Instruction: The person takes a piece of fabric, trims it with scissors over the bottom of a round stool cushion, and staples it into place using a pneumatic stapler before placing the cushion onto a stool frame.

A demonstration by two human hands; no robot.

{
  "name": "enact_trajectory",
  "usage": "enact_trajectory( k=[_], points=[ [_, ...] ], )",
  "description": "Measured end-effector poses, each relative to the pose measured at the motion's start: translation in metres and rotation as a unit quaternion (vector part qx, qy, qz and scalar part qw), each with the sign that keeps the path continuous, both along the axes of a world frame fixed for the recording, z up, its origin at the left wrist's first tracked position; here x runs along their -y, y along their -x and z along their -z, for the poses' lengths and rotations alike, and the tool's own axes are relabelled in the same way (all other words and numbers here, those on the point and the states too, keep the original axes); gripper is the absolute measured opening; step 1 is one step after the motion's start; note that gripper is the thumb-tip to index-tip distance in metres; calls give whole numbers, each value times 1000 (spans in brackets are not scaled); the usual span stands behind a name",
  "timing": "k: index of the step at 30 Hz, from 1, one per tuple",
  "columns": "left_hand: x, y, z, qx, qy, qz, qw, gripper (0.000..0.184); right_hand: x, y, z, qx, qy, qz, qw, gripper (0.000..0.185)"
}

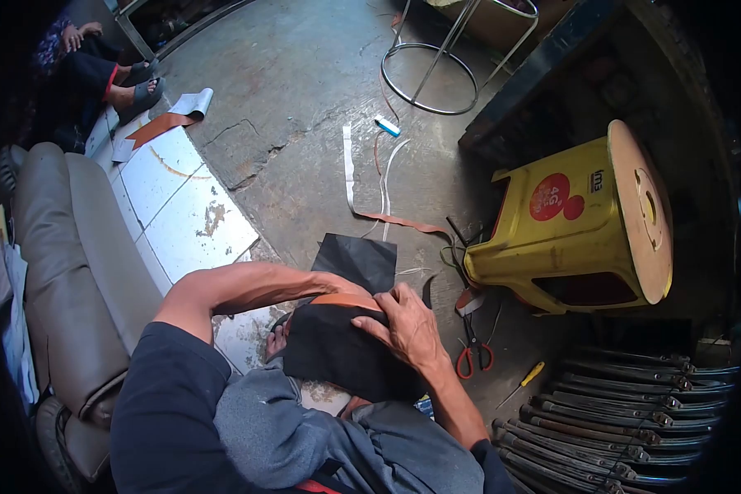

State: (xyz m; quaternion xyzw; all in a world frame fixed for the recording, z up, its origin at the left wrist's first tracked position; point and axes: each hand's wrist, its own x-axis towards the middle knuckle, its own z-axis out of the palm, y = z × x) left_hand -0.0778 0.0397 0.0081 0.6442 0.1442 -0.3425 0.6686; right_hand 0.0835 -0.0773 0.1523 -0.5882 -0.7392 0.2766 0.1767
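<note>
A black sheet of material (pixel 337 346) with an orange-brown strip (pixel 347 301) along its far edge lies over my lap. My right hand (pixel 406 323) is closed on the sheet's far right corner, thumb on top and fingers bent over the edge. My left hand (pixel 352 285) reaches round to the far side of the same edge, close to my right hand. Its fingers are hidden behind the sheet and the strip. Beyond them on the floor lies a square black piece (pixel 358 260).
Red-handled scissors (pixel 473 356) and a yellow-handled screwdriver (pixel 525 380) lie to my right, near a tipped yellow plastic stool (pixel 564 222) and stacked metal-tipped rods (pixel 609 420). Strips (pixel 403 221) trail over the floor ahead. A padded seat (pixel 86 272) stands left; another person's feet (pixel 138 95) are beyond.
</note>
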Motion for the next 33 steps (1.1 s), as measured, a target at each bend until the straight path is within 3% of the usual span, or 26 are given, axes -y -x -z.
enact_trajectory(
  k=[1, 2, 3, 4, 5, 6, 7, 8, 9, 10, 11, 13, 15, 16, 18, 19, 20, 21, 23, 25, 27, 29, 31, 33],
  points=[
    [-8, 6, -2, 30, -46, -29, 998, 34, -2, -3, 0, 0, -6, 1, 1000, 51],
    [-23, 15, -7, 21, -90, -194, 977, 42, -1, -8, -1, -3, 16, 23, 1000, 50],
    [-56, 30, 33, 37, -141, -343, 928, 45, 4, -15, -2, -6, 44, 45, 998, 48],
    [-103, 44, 14, -96, -130, -473, 866, 42, 3, -23, -1, -18, 67, 73, 995, 49],
    [-149, 68, 18, -12, -230, -580, 781, 48, 5, -32, 2, 7, 93, 118, 989, 51],
    [-206, 97, 13, -78, -414, -621, 661, 56, 9, -43, 8, 5, 97, 160, 982, 52],
    [-260, 138, 11, -104, -427, -696, 568, 63, 13, -55, 14, 3, 99, 201, 975, 52],
    [-292, 179, -18, -161, -493, -693, 501, 63, 20, -67, 18, -16, 116, 243, 963, 53],
    [-328, 233, -16, -183, -586, -664, 428, 63, 27, -78, 20, -35, 131, 286, 949, 53],
    [-341, 272, -38, -235, -586, -668, 394, 64, 35, -86, 19, -64, 126, 331, 933, 53],
    [-361, 304, -34, -222, -585, -716, 310, 72, 43, -95, 24, -65, 122, 358, 923, 55],
    [-288, 262, -105, -312, -658, -630, 272, 81, 53, -107, 33, -138, 103, 428, 887, 56],
    [-248, 253, -83, -155, -732, -584, 313, 75, 60, -111, 52, -165, 128, 467, 859, 58],
    [-210, 235, -62, -15, -669, -616, 415, 71, 61, -109, 67, -207, 97, 496, 838, 56],
    [-99, 159, -44, 65, -436, -643, 627, 84, 56, -97, 90, -293, 52, 539, 788, 57],
    [-51, 115, -63, 19, -283, -648, 706, 96, 55, -89, 123, -289, -25, 566, 772, 60],
    [-29, 89, -83, -67, -117, -585, 800, 109, 54, -75, 132, -341, -15, 589, 732, 59],
    [-21, 70, -68, -94, -77, -528, 840, 110, 53, -64, 140, -391, -4, 608, 690, 58],
    [-28, 39, -25, 13, -157, -550, 820, 104, 67, -55, 185, -396, 41, 584, 707, 53],
    [-72, 24, -18, -15, -278, -503, 818, 92, 64, -28, 148, -595, 143, 524, 593, 41],
    [-112, 11, -11, 54, -339, -427, 836, 84, 65, -7, 160, -626, 157, 509, 570, 38],
    [-148, -4, -6, 45, -385, -325, 863, 84, 71, 2, 171, -638, 225, 449, 583, 35],
    [-147, -21, -16, 31, -394, -310, 865, 76, 66, 14, 169, -595, 265, 432, 624, 40],
    [-116, -31, -10, 22, -676, -208, 706, 70, 63, 10, 166, -474, 357, 398, 699, 34]
  ],
)
